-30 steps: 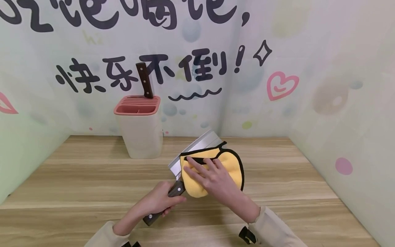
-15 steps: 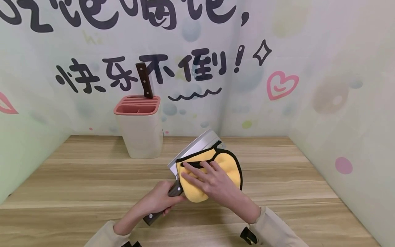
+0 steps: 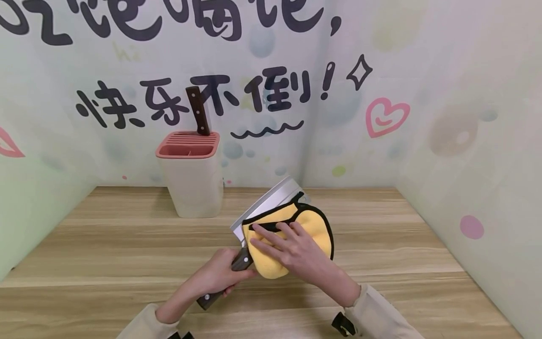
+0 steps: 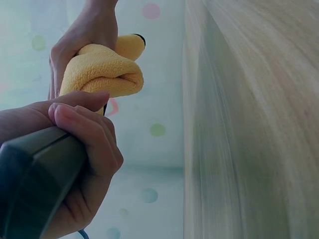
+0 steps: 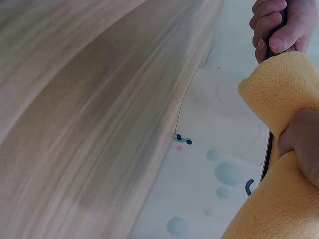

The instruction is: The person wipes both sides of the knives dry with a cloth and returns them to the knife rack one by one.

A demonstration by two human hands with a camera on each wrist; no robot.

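In the head view a kitchen cleaver (image 3: pixel 267 200) points away to the right, its broad metal blade partly covered. My left hand (image 3: pixel 218 272) grips its dark riveted handle (image 3: pixel 242 260). A yellow cloth (image 3: pixel 318 227) with black edging is folded over the blade. My right hand (image 3: pixel 299 253) holds the cloth against the blade, fingers spread over the upper face. In the right wrist view the right thumb (image 5: pixel 302 144) presses into the cloth from the other side. The left wrist view has the left fingers (image 4: pixel 97 144) curled round the handle. The blade's lower edge is hidden by the cloth.
A white knife holder (image 3: pixel 192 188) with a pink slotted top stands at the back left of the wooden table (image 3: pixel 106 254). Another knife (image 3: pixel 198 110) stands in it, its brown handle upward. Printed curtain-like walls (image 3: pixel 338 141) enclose the back and sides.
The cloth and right hand have slid slightly along the blade toward the handle, then moved barely at all. The left hand and the cleaver have stayed in place.
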